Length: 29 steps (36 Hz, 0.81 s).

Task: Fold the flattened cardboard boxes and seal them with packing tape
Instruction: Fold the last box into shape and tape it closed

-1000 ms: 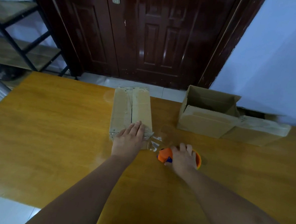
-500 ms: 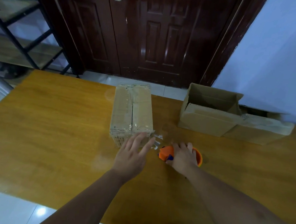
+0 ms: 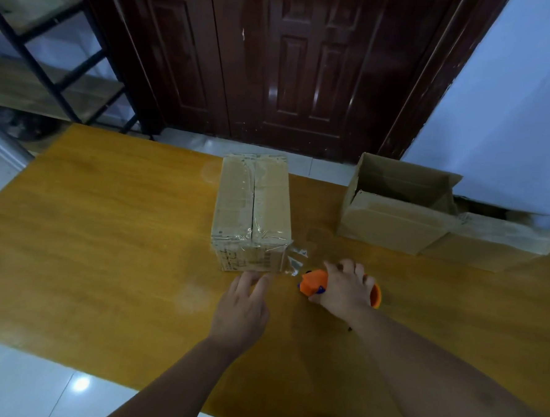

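Glossy orange-brown wood is filling most of the view: a wide surface (image 3: 104, 246) sitting on a pale tiled floor (image 3: 15, 385), with both of the person's bare forearms reaching out over its near edge.

Closest in, the left hand (image 3: 242, 306) is hovering low with its fingers straight and spread, gripping nothing. Its fingertips are pointing at the foot of the taped box (image 3: 253, 203); whether they are touching the cardboard I cannot tell. Just to its right, the right hand (image 3: 346, 290) is curling down over an orange tape dispenser (image 3: 314, 280) and holding it against the wood.

Between the dispenser and the box, a loose strip of clear tape (image 3: 296, 261) is hanging off the box's near right corner. The taped box itself is standing mid-surface with its flaps closed, shiny tape running along the centre seam and over the near edge.

Further right and well apart, an open box (image 3: 396, 209) is sitting with its top flaps up, and another cardboard piece (image 3: 504, 235) is lying against its right side.

Beyond the far edge, a dark red-brown door (image 3: 308, 65) is standing shut, a black-framed shelf rack (image 3: 50, 65) is rising at the left, and a pale wall (image 3: 515, 94) is closing off the right.
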{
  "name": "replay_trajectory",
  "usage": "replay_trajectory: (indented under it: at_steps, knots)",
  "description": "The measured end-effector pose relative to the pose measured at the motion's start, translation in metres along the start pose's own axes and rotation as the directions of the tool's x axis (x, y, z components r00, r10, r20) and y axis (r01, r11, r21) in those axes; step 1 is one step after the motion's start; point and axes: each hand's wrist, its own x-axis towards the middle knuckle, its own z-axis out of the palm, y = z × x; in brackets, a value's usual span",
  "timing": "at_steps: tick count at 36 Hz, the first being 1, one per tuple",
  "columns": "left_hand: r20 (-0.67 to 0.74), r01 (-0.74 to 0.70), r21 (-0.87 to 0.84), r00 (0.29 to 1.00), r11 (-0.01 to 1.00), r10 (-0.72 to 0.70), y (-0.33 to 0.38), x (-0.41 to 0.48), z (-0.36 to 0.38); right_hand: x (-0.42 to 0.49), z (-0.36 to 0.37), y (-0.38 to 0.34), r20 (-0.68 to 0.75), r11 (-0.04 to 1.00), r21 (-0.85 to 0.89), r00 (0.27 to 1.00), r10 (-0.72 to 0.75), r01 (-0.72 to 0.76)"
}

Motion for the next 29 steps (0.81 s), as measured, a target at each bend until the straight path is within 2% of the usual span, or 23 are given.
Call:
replay_trajectory:
  at_steps: [6, 15, 21, 26, 29]
  knots:
    - [-0.046, 0.208, -0.172, 0.975, 0.963, -0.219, -0.005, -0.001, 0.007, 0.003, 0.003, -0.001, -0.021, 0.999, 0.031, 0.999, -0.043, 0.044]
    - [-0.098, 0.390, -0.413, 0.879, 0.823, -0.466, -0.017, 0.001, 0.006, 0.008, 0.003, -0.004, -0.007, 0.986, 0.162, 0.999, -0.036, 0.036]
    - [-0.104, 0.389, -0.402, 0.880, 0.829, -0.463, -0.020, -0.002, 0.009, 0.010, 0.002, 0.000, -0.039, 0.983, 0.179, 0.999, -0.028, 0.035]
    - [-0.062, 0.390, -0.384, 0.893, 0.837, -0.445, -0.017, -0.003, 0.014, 0.011, 0.002, 0.004, -0.003, 0.977, 0.211, 1.000, -0.021, 0.021]
    - [-0.057, 0.371, -0.376, 0.905, 0.849, -0.421, -0.015, -0.003, 0.016, 0.011, 0.000, 0.005, 0.036, 0.984, 0.163, 0.996, -0.079, 0.072]
